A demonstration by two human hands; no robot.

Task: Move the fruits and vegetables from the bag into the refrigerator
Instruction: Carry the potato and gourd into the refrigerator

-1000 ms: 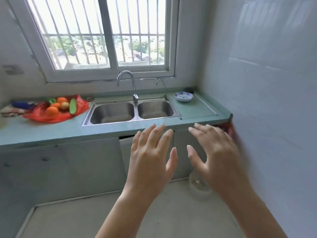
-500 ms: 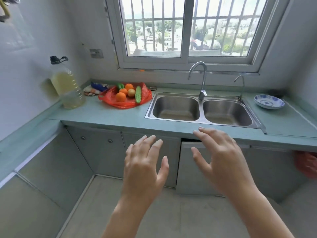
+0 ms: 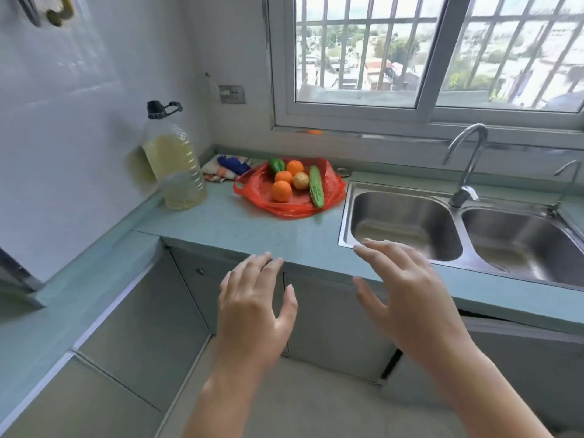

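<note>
Two hands, left hand (image 3: 252, 314) and right hand (image 3: 407, 298): holding anything?
Nothing; both hover wide open at the pale green table's (image 3: 252, 229) front edge.
The fruit?
Farther back, round oranges (image 3: 281, 191) and a knobbly green gourd (image 3: 316, 191) lie in the red plastic bag (image 3: 331, 184), beside the steel sink's (image 3: 401, 222) left rim.

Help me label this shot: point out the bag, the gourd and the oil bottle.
bag (image 3: 335, 186), head view, red plastic right of the gourd.
gourd (image 3: 316, 188), head view, middle of its green body.
oil bottle (image 3: 172, 159), head view, its oil-filled body.
</note>
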